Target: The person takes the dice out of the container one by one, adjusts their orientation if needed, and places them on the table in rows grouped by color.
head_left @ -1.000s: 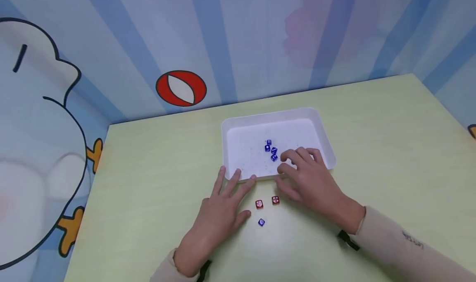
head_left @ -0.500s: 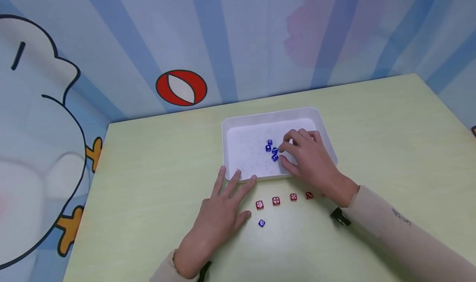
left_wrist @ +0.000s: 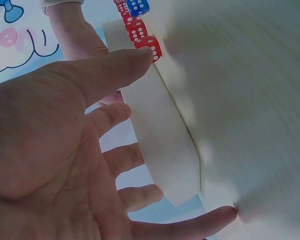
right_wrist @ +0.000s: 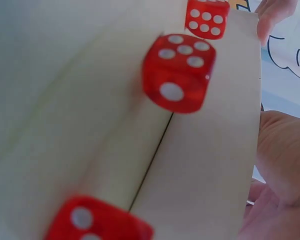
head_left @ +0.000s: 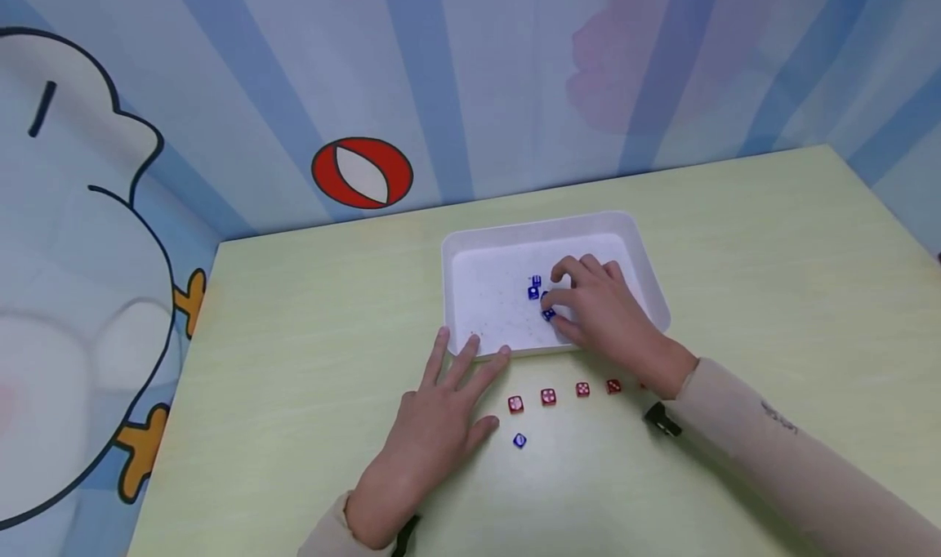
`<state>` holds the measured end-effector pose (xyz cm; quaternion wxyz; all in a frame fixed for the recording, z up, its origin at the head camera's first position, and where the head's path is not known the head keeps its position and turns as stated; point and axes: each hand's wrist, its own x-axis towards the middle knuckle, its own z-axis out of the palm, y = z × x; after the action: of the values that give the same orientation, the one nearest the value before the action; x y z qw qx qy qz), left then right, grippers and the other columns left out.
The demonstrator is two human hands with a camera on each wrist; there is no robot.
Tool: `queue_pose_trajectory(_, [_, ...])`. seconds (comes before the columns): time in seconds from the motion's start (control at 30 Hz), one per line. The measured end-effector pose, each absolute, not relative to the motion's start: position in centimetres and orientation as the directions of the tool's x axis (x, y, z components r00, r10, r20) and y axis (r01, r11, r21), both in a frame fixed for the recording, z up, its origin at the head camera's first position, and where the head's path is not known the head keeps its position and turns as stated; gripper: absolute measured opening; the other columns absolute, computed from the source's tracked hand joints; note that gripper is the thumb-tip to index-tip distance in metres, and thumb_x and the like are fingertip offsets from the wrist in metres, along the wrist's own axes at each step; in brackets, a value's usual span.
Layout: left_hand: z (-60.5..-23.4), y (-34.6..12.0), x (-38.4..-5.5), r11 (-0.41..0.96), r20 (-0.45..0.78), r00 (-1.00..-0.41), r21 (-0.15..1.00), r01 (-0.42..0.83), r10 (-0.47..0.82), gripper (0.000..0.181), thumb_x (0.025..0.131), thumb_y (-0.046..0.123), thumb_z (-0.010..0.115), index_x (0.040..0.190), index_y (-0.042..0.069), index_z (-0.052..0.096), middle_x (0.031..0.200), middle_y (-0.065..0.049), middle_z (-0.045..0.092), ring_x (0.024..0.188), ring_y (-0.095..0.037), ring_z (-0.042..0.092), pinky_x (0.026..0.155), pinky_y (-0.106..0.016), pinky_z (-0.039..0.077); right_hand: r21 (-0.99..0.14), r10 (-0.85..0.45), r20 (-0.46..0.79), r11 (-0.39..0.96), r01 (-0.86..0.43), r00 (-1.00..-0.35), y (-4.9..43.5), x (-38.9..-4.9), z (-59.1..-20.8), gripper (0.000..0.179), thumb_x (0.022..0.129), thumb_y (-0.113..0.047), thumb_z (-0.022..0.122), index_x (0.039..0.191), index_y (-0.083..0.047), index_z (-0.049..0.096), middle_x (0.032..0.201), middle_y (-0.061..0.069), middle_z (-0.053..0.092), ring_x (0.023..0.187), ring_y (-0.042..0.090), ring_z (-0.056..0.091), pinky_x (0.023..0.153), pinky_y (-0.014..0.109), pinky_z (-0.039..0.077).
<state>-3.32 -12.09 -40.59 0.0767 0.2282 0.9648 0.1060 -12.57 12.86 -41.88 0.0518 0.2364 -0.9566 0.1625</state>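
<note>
Mid-frame, a tray point(head_left: 481, 296) on a worktop point(head_left: 323, 328) holds loose dice point(head_left: 533, 293); below it, a dice row point(head_left: 582, 389), then a single die point(head_left: 519, 440).

Left hand point(head_left: 430, 420) splayed; right hand point(head_left: 604, 318) arched, fingers point(head_left: 563, 297) bent.

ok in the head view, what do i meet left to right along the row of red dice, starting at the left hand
Left hand, first red die, second red die, third red die, fourth red die, then a red sliver, mostly hidden.
</note>
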Motion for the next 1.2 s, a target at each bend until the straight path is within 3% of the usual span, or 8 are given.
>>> queue_pose_trajectory(0.5, [-40.7,-12.1,-3.3,0.881,-0.139,-0.885,0.246,0.404,0.445,0.074,0.099,0.037,0.076,0.164,0.030,0.042,0.170,-0.011,0.039,0.161,-0.046,0.017,0.076,-0.062,0.062,-0.315,-0.387,0.138,0.856,-0.411,-0.912,12.7,-12.5,-42.3,0.014,0.094,-0.020,0.081,0.106,-0.012,0.083,0.132,0.012,0.063,0.122,0.034,0.050,0.100,0.052,0.040])
queue_pose_trajectory(0.83, [-40.6,-12.3,-3.3,0.876,-0.127,-0.883,0.250,0.412,0.451,0.073,0.099,0.036,0.076,0.164,0.031,0.042,0.170,-0.011,0.039,0.162,-0.046,0.017,0.076,-0.062,0.062,-0.318,-0.347,0.279,0.847,-0.427,-0.895,13.2,-10.7,-42.2,0.014,0.092,-0.016,0.081,0.104,-0.008,0.080,0.140,0.017,0.060,0.131,0.039,0.049,0.103,0.057,0.039])
queue_pose_trajectory(1.2, [-40.7,-12.3,-3.3,0.872,-0.111,-0.881,0.245,0.423,0.459,0.073,0.099,0.037,0.076,0.164,0.030,0.042,0.169,-0.011,0.040,0.161,-0.046,0.018,0.075,-0.061,0.062,-0.299,-0.337,0.473,0.808,-0.508,-0.814,14.5,-8.2,-42.4,0.014,0.085,-0.010,0.083,0.097,-0.008,0.076,0.131,0.018,0.063,0.127,0.042,0.049,0.097,0.060,0.038])
